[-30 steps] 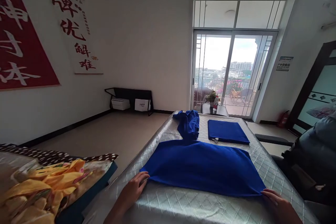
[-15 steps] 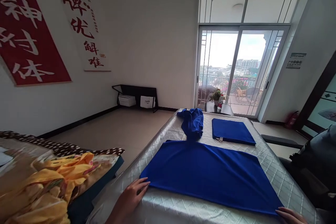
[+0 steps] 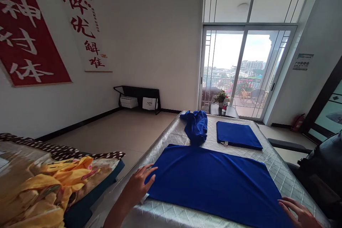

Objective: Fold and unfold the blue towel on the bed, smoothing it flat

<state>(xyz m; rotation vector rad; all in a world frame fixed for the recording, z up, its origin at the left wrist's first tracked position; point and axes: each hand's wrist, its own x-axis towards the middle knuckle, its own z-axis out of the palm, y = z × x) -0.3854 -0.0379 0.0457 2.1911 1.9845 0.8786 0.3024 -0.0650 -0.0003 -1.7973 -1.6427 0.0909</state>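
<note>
A blue cloth [image 3: 213, 181] lies spread flat, with a few soft creases, on a silvery quilted surface [image 3: 171, 212]. Over its left edge is my left hand [image 3: 140, 181], fingers apart and holding nothing. My right hand [image 3: 298, 212] is at the cloth's near right corner, its fingers stretched out along the edge; whether they touch the fabric I cannot tell. Beyond the spread piece sits a crumpled blue cloth [image 3: 197, 126]. To the right of that lies a neatly folded blue cloth [image 3: 238, 134] with a small white label at its near edge.
Yellow fabric [image 3: 72, 174] is heaped on another surface at the left. A dark bag [image 3: 323, 171] stands close on the right, near a grey bench [image 3: 288, 145]. Past the far end are a small table with a plant [image 3: 221, 96] and a bottle [image 3: 225, 104], before sliding glass doors.
My left hand has lifted from the near left corner and moved up along the left edge, fingers opening. My right hand has shifted slightly up at its corner.
</note>
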